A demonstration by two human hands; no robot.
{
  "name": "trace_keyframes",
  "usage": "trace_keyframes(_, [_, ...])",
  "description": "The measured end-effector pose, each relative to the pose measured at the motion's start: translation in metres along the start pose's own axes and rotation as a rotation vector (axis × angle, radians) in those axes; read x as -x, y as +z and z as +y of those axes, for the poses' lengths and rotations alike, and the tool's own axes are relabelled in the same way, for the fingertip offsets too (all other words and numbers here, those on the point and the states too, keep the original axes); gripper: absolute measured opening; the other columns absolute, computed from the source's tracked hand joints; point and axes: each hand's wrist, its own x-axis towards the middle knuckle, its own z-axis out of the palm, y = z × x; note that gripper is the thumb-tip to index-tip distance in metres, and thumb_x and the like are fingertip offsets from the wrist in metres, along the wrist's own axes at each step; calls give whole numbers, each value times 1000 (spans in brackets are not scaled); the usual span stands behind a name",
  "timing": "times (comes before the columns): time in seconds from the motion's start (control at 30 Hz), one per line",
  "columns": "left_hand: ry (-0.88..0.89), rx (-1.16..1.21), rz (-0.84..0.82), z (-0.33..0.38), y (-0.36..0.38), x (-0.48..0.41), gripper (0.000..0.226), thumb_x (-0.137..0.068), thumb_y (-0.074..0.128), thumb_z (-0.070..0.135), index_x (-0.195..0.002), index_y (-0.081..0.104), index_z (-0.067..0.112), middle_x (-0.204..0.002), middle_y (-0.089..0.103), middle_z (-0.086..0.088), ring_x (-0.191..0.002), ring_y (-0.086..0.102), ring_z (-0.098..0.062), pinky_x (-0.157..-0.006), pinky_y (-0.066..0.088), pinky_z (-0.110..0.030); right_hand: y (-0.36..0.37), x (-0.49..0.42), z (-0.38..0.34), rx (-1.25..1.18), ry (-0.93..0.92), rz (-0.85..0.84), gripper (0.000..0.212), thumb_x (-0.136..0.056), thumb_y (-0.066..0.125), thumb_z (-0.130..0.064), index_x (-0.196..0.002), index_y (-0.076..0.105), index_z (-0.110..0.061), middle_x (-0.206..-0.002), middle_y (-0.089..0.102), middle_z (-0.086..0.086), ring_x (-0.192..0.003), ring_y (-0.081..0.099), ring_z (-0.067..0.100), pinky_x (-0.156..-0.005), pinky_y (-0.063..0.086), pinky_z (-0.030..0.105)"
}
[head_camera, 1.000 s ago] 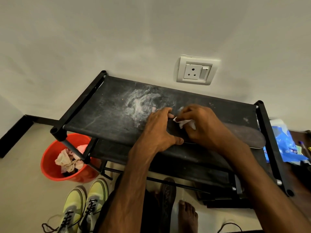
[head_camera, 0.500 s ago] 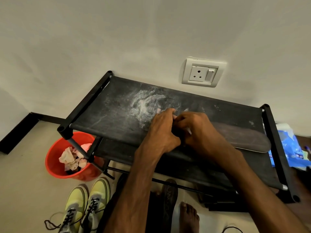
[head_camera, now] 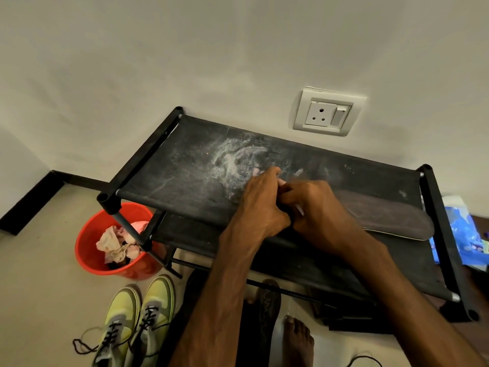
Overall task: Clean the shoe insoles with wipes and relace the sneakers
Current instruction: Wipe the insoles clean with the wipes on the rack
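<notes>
Step judged: wiping insole (head_camera: 383,219); best done with left hand (head_camera: 260,205) pinning the end beneath it, right hand (head_camera: 316,207) drawing wipe (head_camera: 300,209) in long strokes toward the free end, refolding to a clean face. Right hand: knuckles up, fingers curled round wipe, only a white sliver showing; left hand: curled, butted against right hand's fingers; its hold was hidden, cannot tell. Insole lay flat on rack (head_camera: 172,176), running rightward from under right hand; sneakers (head_camera: 137,311) stood on floor below left forearm.

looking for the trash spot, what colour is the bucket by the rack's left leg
Red-orange bucket, seen best in the head view.
</notes>
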Motion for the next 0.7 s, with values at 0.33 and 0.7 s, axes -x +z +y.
trace_keyframes(0.33, [-31,42,-11,-1,0,-1,105,-62,96,26,-148,37,20,-136,55,8,-127,47,-15,-107,43,-34,-29,5,21,53,187,28,34,-76,77,10,-98,82,-15,-103,76,5,-93,72,20,-84,53,22])
trace_keyframes(0.7, [1,-5,0,-2,0,0,109,-63,95,31,-152,34,20,-138,53,10,-130,45,-15,-110,39,-32,-63,41,13,-472,532,246,23,-87,76,-7,-101,80,-25,-99,78,-12,-89,72,3,-74,57,17])
